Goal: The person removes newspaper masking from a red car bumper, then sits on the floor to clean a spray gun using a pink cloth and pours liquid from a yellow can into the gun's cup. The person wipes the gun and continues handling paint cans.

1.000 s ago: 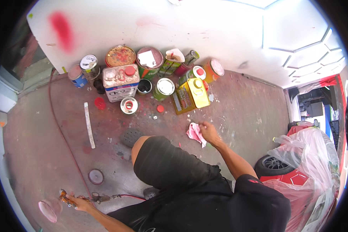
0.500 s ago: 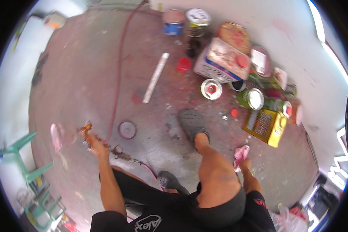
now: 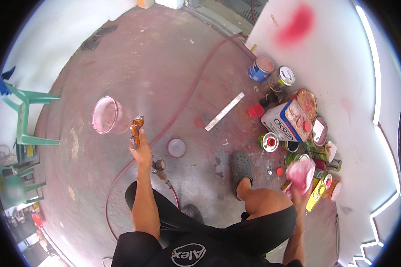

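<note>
My left hand (image 3: 141, 150) is closed around the handle of an orange spray gun (image 3: 137, 127). A large translucent cup (image 3: 116, 118) with pink-stained walls is joined to the gun, its round end turned to the left. Below the hand hangs a regulator (image 3: 160, 165) with a hose. My right hand (image 3: 300, 198) grips a crumpled pink-stained rag (image 3: 300, 172), held up in front of a yellow rectangular tin (image 3: 317, 194) and some cans. Part of the right hand's fingers is hidden by the rag.
A red hose (image 3: 196, 84) winds across the stained floor. There lie a round lid (image 3: 177, 148) and a white strip (image 3: 225, 111). Along the right wall stand a large square tin (image 3: 278, 126), a blue paint can (image 3: 260, 69) and several others. Green chairs (image 3: 26, 118) are at left.
The view has shifted, so floor things sit farther right. My right hand has raised the rag from low by my leg to in front of the tins. The spray gun stays in my left hand.
</note>
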The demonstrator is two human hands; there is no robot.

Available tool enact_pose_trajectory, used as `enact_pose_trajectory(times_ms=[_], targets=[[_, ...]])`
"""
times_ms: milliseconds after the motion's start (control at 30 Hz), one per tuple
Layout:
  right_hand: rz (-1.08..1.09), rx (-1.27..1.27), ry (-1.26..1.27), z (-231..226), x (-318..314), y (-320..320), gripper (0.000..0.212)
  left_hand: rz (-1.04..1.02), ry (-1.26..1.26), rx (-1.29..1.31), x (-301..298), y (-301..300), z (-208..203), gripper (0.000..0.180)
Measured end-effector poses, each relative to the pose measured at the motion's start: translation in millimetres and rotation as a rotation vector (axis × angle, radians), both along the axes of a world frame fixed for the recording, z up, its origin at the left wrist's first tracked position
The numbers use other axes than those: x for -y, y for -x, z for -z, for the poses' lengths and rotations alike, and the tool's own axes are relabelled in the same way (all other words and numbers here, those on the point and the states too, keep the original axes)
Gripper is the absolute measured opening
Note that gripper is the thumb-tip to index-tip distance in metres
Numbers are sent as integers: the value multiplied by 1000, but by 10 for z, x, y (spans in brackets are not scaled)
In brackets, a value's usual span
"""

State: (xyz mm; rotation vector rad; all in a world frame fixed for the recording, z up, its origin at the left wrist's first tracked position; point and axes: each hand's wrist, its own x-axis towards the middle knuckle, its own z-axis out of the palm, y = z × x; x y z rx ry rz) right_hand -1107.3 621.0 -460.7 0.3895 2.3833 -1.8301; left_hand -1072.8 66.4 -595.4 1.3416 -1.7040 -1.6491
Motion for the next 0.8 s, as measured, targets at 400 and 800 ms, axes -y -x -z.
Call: enact_pose_trajectory(times_ms=[400,800], targets=[[-932,220,45,-731,3733,2396,29,115,480,-72,249,-560,-584,21],[-641,134,925,-149,4357,1475,40,244,800,-26,546,-1096,-775,25]])
